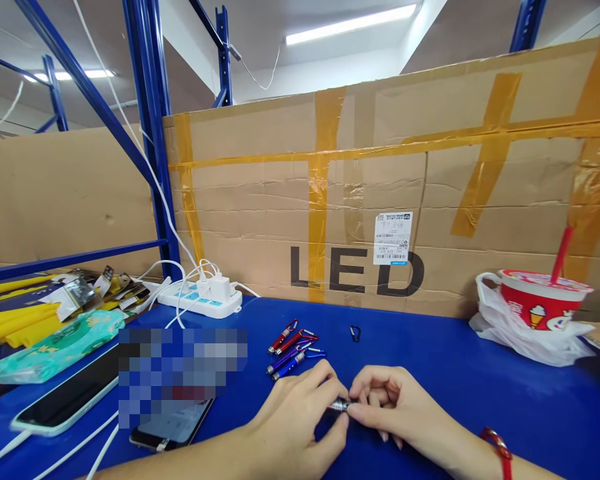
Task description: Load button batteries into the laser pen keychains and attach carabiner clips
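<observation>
My left hand (310,407) is closed round a small dark silver flashlight (338,405), most of it hidden by the fingers. At its right end, the thumb and forefinger of my right hand (387,403) pinch the tip, and the two hands nearly touch just above the blue tabletop (420,347). Beyond my left hand lie several slim key-ring flashlights with clips: red ones (290,340), a purple one (287,359) and a blue one (295,365). A loose black carabiner (355,333) lies farther back, past my right hand.
Left of my arm are a phone (70,393) on a charging cable and a second phone (173,423), partly blurred out. A white power strip (200,300) stands behind them. At right is a red cup (543,303) with a straw in a plastic bag. A taped cardboard sheet (260,220) closes the back.
</observation>
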Demonstrator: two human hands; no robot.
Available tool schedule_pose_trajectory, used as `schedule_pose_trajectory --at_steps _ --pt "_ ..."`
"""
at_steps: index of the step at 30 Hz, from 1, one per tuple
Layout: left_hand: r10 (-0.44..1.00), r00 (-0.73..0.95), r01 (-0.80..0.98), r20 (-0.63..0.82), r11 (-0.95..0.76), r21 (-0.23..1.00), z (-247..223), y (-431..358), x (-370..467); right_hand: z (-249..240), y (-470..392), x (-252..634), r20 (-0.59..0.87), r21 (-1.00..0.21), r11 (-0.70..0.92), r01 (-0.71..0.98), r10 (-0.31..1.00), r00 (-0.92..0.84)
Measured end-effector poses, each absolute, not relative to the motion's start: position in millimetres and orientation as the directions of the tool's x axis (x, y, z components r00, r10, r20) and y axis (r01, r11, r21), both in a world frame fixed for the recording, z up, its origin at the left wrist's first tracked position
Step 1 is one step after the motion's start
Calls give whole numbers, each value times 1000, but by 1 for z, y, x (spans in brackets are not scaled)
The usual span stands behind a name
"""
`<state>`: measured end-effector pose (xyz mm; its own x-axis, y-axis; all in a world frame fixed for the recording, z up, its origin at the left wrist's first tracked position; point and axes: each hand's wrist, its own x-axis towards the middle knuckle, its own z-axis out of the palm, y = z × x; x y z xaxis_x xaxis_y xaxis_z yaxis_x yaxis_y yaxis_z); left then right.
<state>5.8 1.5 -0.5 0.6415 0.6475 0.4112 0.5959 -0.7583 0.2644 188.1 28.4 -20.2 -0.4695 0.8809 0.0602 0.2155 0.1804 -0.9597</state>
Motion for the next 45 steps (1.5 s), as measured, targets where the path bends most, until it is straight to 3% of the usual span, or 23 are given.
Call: schedule_pose_trajectory --at_steps 23,35,45 --pt "651 659 495 377 -753 434 -8 8 2 -23 30 190 77 -976 156 153 900 -428" --pt "585 696 489 416 -811 322 -11 7 2 -17 26 191 80 -966 170 193 910 -406" --pt "574 710 503 408 -819 277 -10 9 2 -10 9 188 288 -838 414 355 889 -357"
